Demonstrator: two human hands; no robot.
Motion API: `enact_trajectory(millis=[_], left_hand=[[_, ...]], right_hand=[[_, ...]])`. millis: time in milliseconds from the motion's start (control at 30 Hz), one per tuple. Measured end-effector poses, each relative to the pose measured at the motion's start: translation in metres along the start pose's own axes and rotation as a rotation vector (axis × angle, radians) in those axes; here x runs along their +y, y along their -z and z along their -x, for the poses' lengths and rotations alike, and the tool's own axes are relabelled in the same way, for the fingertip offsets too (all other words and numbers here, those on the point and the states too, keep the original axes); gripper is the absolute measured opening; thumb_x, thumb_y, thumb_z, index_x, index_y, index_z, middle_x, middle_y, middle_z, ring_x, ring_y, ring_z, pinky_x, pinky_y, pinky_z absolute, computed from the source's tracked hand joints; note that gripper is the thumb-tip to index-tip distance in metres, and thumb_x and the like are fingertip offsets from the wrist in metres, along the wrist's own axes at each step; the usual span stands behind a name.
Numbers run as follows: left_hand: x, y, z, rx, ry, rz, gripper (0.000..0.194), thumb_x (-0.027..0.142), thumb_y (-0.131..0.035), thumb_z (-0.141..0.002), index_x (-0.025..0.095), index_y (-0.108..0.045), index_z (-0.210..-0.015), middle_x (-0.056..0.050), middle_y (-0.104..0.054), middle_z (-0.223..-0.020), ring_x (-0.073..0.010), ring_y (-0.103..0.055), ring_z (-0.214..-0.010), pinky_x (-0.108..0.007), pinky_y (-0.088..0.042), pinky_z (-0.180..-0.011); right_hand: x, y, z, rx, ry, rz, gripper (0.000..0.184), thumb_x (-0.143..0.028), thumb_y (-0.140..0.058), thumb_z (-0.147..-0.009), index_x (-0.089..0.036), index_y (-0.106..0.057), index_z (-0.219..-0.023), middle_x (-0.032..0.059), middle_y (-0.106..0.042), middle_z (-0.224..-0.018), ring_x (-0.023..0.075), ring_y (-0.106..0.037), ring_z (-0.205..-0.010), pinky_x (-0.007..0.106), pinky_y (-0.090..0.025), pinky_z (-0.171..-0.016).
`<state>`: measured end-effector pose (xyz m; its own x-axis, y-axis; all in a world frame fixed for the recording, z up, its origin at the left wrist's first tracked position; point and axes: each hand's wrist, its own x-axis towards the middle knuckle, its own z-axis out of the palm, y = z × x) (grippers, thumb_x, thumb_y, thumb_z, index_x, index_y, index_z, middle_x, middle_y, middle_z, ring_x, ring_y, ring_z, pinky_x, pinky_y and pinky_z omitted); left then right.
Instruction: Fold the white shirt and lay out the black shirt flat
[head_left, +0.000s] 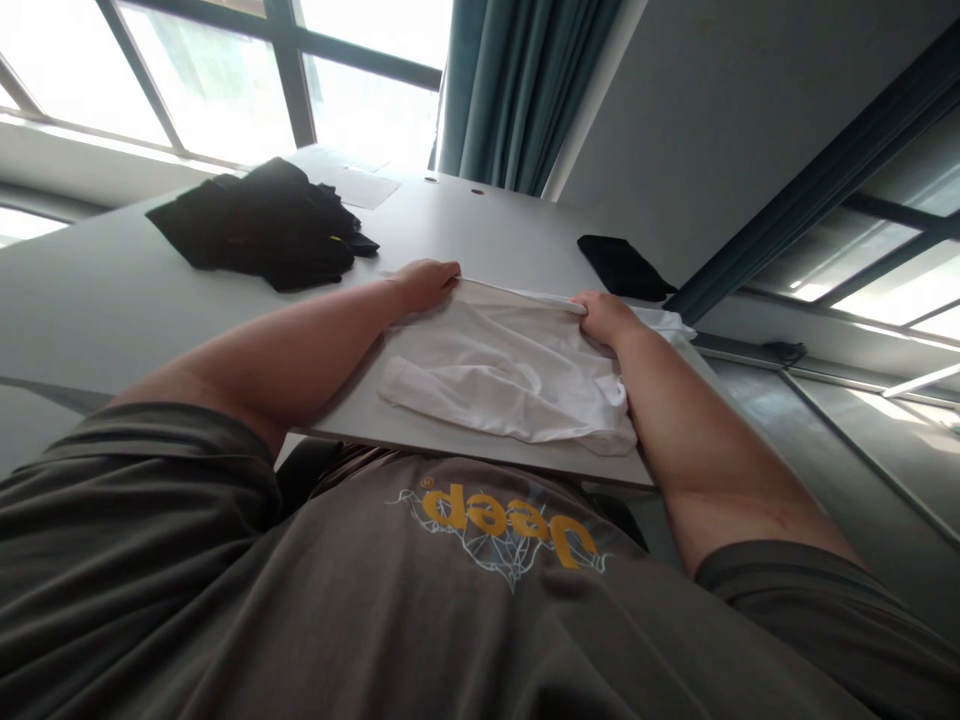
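Observation:
A white garment (510, 370), perhaps a shirt, lies wrinkled on the light table in front of my body. My left hand (429, 285) pinches its far left corner, fingers closed on the cloth. At the far right, my right hand (604, 318) grips the same far edge, which is stretched fairly straight between both hands. The near part of the cloth rests loosely near the table's front edge, and some white fabric sticks out past my right wrist. Which part of the garment each hand holds I cannot tell.
Dark clothing (262, 225) lies heaped on the table (442, 225) at the left. A folded black cloth item (624, 267) is near the right edge. Pale sheets of paper (364, 187) lie at the back, before the windows and a blue-green curtain (517, 90).

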<state>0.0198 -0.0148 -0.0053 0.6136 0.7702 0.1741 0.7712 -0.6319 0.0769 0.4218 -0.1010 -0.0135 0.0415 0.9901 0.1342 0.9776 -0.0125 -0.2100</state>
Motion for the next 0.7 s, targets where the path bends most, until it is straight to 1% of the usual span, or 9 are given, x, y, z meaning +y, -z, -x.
enact_trajectory(millis=[100,167,233,333,433,533,700], left_hand=[[0.001,-0.002,0.001,-0.036,-0.004,0.008,0.045,0.044,-0.048,-0.114,0.022,-0.078,-0.139,-0.015,-0.082,-0.131,-0.0367,-0.074,-0.127,-0.038,-0.053,-0.106],[0.001,-0.004,0.0,-0.054,-0.012,0.014,0.045,0.048,-0.051,-0.113,0.022,-0.08,-0.135,-0.016,-0.083,-0.128,-0.0386,-0.075,-0.126,-0.039,-0.054,-0.105],[0.0,-0.006,0.0,-0.068,-0.01,0.019,0.046,0.051,-0.053,-0.111,0.021,-0.082,-0.133,-0.016,-0.083,-0.127,-0.04,-0.076,-0.125,-0.04,-0.054,-0.104],[0.0,-0.007,-0.002,-0.071,0.001,0.023,0.048,0.052,-0.055,-0.111,0.021,-0.083,-0.134,-0.017,-0.083,-0.127,-0.0404,-0.076,-0.125,-0.04,-0.054,-0.104],[0.0,-0.007,-0.002,-0.07,-0.002,0.007,0.05,0.05,-0.053,-0.11,0.02,-0.083,-0.136,-0.017,-0.084,-0.127,-0.0409,-0.077,-0.124,-0.041,-0.055,-0.104],[0.001,-0.006,-0.002,-0.076,-0.005,-0.008,0.05,0.05,-0.052,-0.11,0.021,-0.083,-0.137,-0.016,-0.084,-0.126,-0.0398,-0.076,-0.124,-0.04,-0.055,-0.103],[0.0,-0.005,-0.002,-0.082,-0.001,0.022,0.049,0.053,-0.056,-0.11,0.022,-0.083,-0.136,-0.015,-0.084,-0.124,-0.0397,-0.076,-0.124,-0.039,-0.055,-0.103]], right_hand=[[0.003,0.001,0.0,0.045,-0.048,0.063,0.049,-0.02,-0.071,-0.074,-0.022,-0.09,-0.12,0.0101,-0.085,-0.132,0.035,-0.075,-0.13,0.04,-0.056,-0.118],[0.006,0.0,0.001,0.055,-0.063,0.028,0.048,-0.023,-0.071,-0.078,-0.022,-0.089,-0.121,0.0099,-0.084,-0.133,0.0324,-0.075,-0.129,0.037,-0.056,-0.117],[0.009,-0.002,0.002,0.053,-0.059,-0.01,0.047,-0.026,-0.072,-0.08,-0.023,-0.089,-0.124,0.0097,-0.083,-0.137,0.0307,-0.074,-0.129,0.037,-0.055,-0.119],[0.011,-0.003,0.002,0.04,-0.038,-0.026,0.048,-0.025,-0.071,-0.083,-0.023,-0.089,-0.127,0.0108,-0.081,-0.142,0.0308,-0.072,-0.134,0.039,-0.052,-0.123],[0.012,-0.003,0.001,0.031,-0.031,-0.025,0.05,-0.024,-0.071,-0.083,-0.023,-0.088,-0.13,0.0111,-0.08,-0.143,0.0306,-0.07,-0.139,0.038,-0.05,-0.126],[0.012,-0.003,0.0,0.027,-0.029,-0.023,0.049,-0.025,-0.071,-0.086,-0.023,-0.088,-0.132,0.0112,-0.079,-0.144,0.0306,-0.07,-0.138,0.039,-0.049,-0.127],[0.015,-0.004,-0.002,0.021,-0.022,-0.014,0.051,-0.027,-0.071,-0.09,-0.021,-0.087,-0.137,0.0138,-0.077,-0.147,0.0305,-0.07,-0.14,0.038,-0.048,-0.128]])
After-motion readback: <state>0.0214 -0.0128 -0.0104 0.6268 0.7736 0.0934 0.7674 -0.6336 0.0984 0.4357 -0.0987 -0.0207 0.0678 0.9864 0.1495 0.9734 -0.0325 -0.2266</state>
